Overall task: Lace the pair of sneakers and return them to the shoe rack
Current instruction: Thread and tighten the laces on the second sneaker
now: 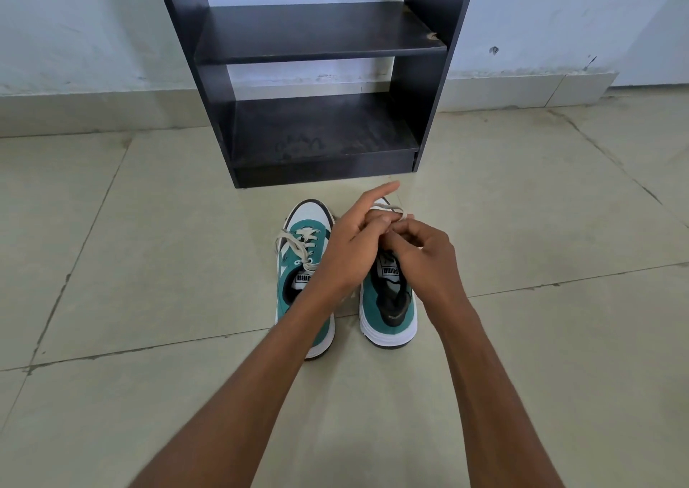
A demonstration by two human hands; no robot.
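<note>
Two green and white sneakers stand side by side on the floor, toes toward the rack. The left sneaker (298,248) has its white lace threaded and tied. Over the right sneaker (391,308) both hands meet. My left hand (354,245) has its index finger stretched out and pinches the white lace (391,209) of that shoe. My right hand (421,252) pinches the same lace beside it. The front of the right sneaker is hidden under the hands. The dark shoe rack (317,36) stands just beyond, its shelves bare.
The rack stands against a pale wall with a tiled skirting. Beige floor tiles (149,263) with dark grout lines spread all around the shoes.
</note>
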